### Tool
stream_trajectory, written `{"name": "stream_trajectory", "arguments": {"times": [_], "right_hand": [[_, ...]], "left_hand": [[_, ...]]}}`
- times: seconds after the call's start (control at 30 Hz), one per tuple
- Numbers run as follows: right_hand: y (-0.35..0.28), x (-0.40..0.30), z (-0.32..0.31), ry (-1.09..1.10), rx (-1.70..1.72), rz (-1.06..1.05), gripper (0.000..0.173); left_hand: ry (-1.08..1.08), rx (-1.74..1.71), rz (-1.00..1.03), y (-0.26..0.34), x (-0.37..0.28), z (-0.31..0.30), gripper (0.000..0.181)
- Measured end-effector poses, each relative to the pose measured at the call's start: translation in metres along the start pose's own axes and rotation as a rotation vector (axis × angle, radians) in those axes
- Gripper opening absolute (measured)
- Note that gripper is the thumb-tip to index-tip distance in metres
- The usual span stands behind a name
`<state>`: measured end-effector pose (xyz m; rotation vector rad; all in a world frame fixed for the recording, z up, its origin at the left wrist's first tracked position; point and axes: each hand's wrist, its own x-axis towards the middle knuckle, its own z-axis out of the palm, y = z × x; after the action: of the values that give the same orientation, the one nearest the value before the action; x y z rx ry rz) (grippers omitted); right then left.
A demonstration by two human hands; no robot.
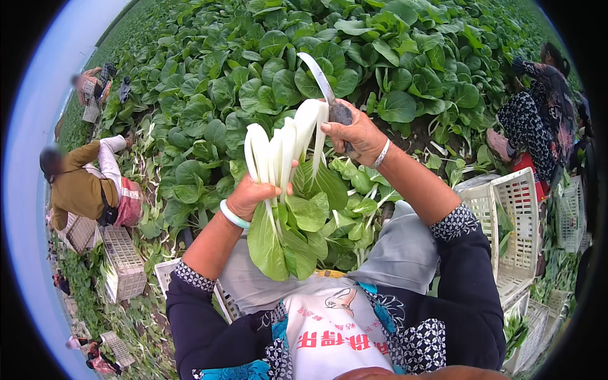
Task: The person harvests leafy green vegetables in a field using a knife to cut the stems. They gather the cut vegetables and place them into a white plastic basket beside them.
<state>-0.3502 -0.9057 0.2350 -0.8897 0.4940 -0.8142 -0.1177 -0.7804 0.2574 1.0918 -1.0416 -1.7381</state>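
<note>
My left hand (256, 192) grips a head of bok choy (280, 152) around its white stalks, with the green leaves hanging down towards my lap. My right hand (358, 135) is closed around the dark handle of a sickle-shaped knife (317, 73), its curved blade pointing up and away from me. The thumb and fingers of that hand are also at an outer stalk (321, 133) on the right side of the head; whether this stalk is still attached, I cannot tell. Loose leaves (356, 213) lie between my knees, below the hands.
Uncut bok choy plants (285, 85) fill the ground ahead. White plastic crates (517, 223) stand at my right, and another crate's edge (166, 275) shows at my left. Co-workers sit at the left (88, 190) and right (541, 109), with more crates (123, 266) and cut leaves around.
</note>
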Motion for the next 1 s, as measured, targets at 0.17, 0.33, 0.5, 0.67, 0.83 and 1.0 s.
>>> {"name": "stream_trajectory", "arguments": {"times": [0.17, 0.33, 0.5, 0.67, 0.83, 1.0], "right_hand": [[-0.019, -0.06, 0.045, 0.017, -0.408, -0.102, 0.042], [-0.014, -0.089, 0.056, 0.195, -1.209, -0.533, 0.036], [-0.015, -0.118, 0.049, 0.284, -1.368, -0.496, 0.038], [0.039, -0.142, 0.065, 0.042, -0.171, -0.034, 0.076], [0.077, -0.14, 0.069, -0.058, 0.068, 0.08, 0.051], [0.077, -0.148, 0.048, -0.006, 0.079, -0.034, 0.053]], "left_hand": [[-0.021, -0.094, 0.097, -0.018, -0.068, 0.039, 0.067], [0.017, -0.119, 0.167, -0.056, -0.118, 0.051, 0.067], [0.052, -0.231, 0.195, -0.08, -0.146, 0.051, 0.066], [-0.008, -0.453, 0.148, -0.102, -0.144, 0.087, 0.064], [-0.035, -0.394, 0.099, -0.117, -0.136, 0.091, 0.066], [0.004, -0.387, 0.078, -0.107, -0.127, 0.118, 0.069]]}}
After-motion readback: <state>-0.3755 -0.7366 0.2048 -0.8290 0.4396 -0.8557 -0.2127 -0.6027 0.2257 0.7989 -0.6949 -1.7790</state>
